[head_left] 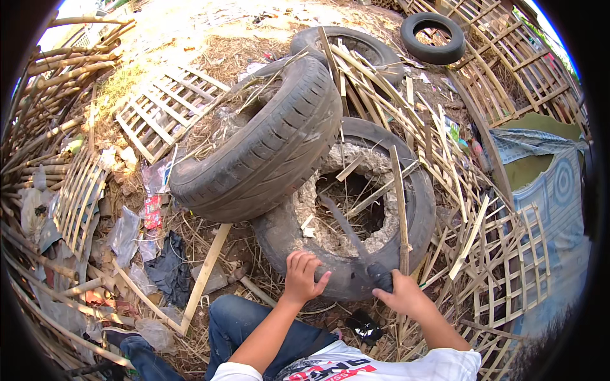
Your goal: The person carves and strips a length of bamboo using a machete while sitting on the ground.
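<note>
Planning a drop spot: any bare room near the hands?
Little. Free: tread of the lower tyre between left hand and right hand gripping the blade; the tyre's hollow. Crowded: bamboo slats right, litter left.

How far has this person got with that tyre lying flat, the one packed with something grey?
Part done: the grey hardened filling of the flat tyre already has a ragged hole broken through its middle. In hand: the right hand grips a dark long-handled tool reaching into that hole, while the left hand rests on the tyre's near rim. Left: a thick ring of filling still clings inside the tyre.
</note>
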The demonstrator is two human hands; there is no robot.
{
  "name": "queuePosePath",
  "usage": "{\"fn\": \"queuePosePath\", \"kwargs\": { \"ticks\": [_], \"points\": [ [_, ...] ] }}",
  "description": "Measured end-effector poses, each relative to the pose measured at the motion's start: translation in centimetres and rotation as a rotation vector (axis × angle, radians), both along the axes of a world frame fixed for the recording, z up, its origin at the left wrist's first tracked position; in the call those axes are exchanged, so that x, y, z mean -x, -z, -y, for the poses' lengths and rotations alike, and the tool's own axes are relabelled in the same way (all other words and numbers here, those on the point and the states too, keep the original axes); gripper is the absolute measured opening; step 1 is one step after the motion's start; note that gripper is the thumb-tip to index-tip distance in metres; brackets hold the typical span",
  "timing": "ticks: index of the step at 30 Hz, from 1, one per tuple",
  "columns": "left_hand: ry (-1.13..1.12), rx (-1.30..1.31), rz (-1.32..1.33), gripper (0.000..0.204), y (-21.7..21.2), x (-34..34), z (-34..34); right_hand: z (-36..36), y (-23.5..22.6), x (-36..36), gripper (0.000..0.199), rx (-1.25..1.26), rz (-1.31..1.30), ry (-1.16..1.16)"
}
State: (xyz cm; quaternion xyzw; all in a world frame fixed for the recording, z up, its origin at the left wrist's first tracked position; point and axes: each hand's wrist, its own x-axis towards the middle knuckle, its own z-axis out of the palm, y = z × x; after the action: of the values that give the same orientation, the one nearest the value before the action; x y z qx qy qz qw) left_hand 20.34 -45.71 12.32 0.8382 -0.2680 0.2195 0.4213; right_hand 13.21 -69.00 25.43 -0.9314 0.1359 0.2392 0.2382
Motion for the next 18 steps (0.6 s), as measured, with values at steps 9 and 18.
{"fn": "queuePosePath", "kwargs": {
  "ticks": [9,18],
  "points": [
    [-0.014,-0.053,-0.024,0.029,1.1,0.1,-0.4,-1.2,-5.5,-9.3,0.058,0.164,-0.184,-0.648],
    [0.008,-0.1,-0.044,0.032,1.1,-0.3,0.9,7.6,5.4,-41.1,0.028,0.075,0.577,-0.034]
  ]
}}
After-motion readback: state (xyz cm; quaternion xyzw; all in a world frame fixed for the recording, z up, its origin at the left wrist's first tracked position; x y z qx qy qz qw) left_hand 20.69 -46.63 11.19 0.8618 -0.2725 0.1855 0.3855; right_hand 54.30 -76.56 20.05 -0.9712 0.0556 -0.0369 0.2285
